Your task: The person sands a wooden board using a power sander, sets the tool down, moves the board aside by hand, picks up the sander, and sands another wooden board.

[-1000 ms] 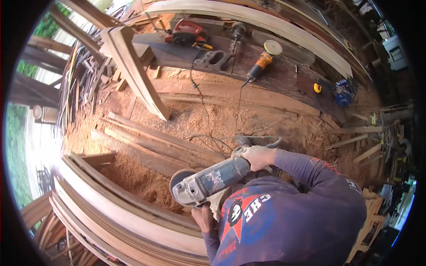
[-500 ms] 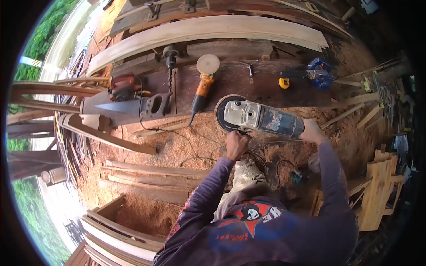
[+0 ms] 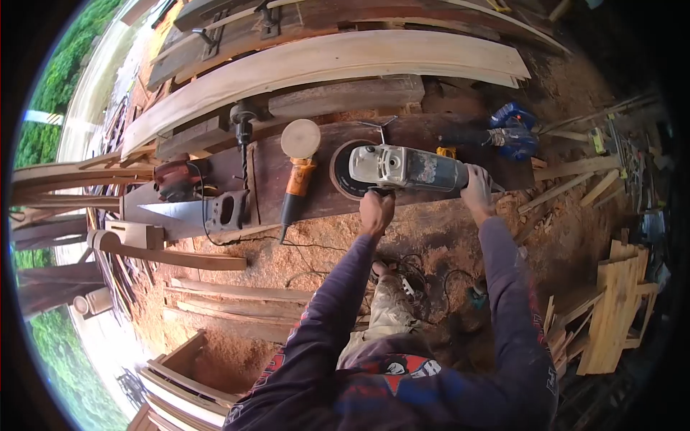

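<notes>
"Left hand (image 3: 377, 213) first: what's it got?"

"It's curled closed at the near side of the grinder (image 3: 412, 167), just by the metal head. Right hand (image 3: 476, 188) is wrapped round the rear end of the body, closed too."

"And where's the grinder sitting?"

"Out ahead of the person, over the near edge of the bench (image 3: 424, 133). I can't tell whether it touches the wood. Scuffed grey body, pale worn metal head, dark round disc (image 3: 343, 176) underneath."

"What's beside it?"

"An orange and black power tool (image 3: 302, 176) with a round, pale pad, then a handsaw (image 3: 228, 210) with a dark handle, and a drill (image 3: 243, 129) with a long twisted bit."

"Surroundings?"

"Dark, dusty bench top; a long curved plank (image 3: 323, 72), pale and smooth, behind it. Reddish sawdust (image 3: 262, 269) covers the ground, and greenery (image 3: 65, 93) shows at the left."
</notes>
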A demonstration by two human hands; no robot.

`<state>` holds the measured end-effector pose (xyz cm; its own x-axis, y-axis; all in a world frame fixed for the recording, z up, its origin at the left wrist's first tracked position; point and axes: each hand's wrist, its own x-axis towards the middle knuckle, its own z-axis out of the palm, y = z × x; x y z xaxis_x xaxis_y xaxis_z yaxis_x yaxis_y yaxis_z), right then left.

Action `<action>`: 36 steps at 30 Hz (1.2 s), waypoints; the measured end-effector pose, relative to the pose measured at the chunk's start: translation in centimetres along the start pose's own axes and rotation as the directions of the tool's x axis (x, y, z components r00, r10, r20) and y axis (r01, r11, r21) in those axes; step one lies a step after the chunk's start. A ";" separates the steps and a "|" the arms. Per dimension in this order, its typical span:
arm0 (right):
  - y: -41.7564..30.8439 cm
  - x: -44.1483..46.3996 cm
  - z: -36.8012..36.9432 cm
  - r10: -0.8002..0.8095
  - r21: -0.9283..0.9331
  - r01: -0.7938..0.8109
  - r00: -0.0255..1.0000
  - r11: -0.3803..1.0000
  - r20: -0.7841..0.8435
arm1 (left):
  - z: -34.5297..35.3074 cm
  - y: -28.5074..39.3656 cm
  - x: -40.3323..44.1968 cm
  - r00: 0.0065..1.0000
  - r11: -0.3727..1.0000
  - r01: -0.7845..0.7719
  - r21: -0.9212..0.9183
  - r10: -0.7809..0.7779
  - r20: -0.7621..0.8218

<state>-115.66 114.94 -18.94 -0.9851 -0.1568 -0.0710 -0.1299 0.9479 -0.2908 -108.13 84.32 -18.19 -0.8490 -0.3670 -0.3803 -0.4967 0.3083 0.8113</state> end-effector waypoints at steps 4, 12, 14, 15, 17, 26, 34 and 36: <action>-1.7 0.2 0.5 0.205 -0.089 -0.215 0.972 0.973 -0.113 | -2.0 1.7 1.6 0.979 0.988 -0.114 0.104 0.095 0.179; -3.4 -2.3 0.1 0.182 -0.135 -0.216 0.957 0.967 -0.224 | -15.7 -8.1 -14.7 0.988 0.986 -0.146 -0.082 0.142 -0.054; -3.3 -3.8 1.6 0.242 -0.120 -0.293 0.914 0.948 -0.325 | -21.6 -13.9 -22.6 0.995 0.985 0.029 -0.171 -0.045 -0.091; -0.8 -3.2 4.5 0.318 -0.011 -0.345 0.877 0.939 -0.361 | -24.1 -17.2 -26.9 0.963 0.945 0.136 -0.299 -0.197 -0.185; -4.1 -6.4 5.6 0.361 0.105 -0.346 0.909 0.932 -0.207 | -27.6 -24.8 -36.7 0.793 0.814 0.201 -0.545 -0.462 -0.397; -36.8 -21.3 22.2 -0.542 0.165 0.894 0.098 0.416 0.835 | -21.8 -38.4 -83.3 -0.675 0.526 0.379 -0.761 -0.405 -0.616; -74.0 -55.3 24.5 -0.735 0.489 0.863 -0.248 0.129 0.631 | -17.7 -42.7 -83.7 -0.554 0.232 0.494 -0.838 -0.659 -0.509; -75.3 -66.4 22.6 -0.734 0.670 0.712 -0.338 0.210 0.589 | -17.3 -43.6 -84.4 -0.575 0.288 0.350 -0.891 -0.685 -0.447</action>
<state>-37.92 47.73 -13.87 0.4947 -0.8063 -0.3242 -0.6526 -0.0982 -0.7513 -11.70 86.64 -13.73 0.9091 -0.3930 -0.1386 -0.2797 -0.8220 0.4961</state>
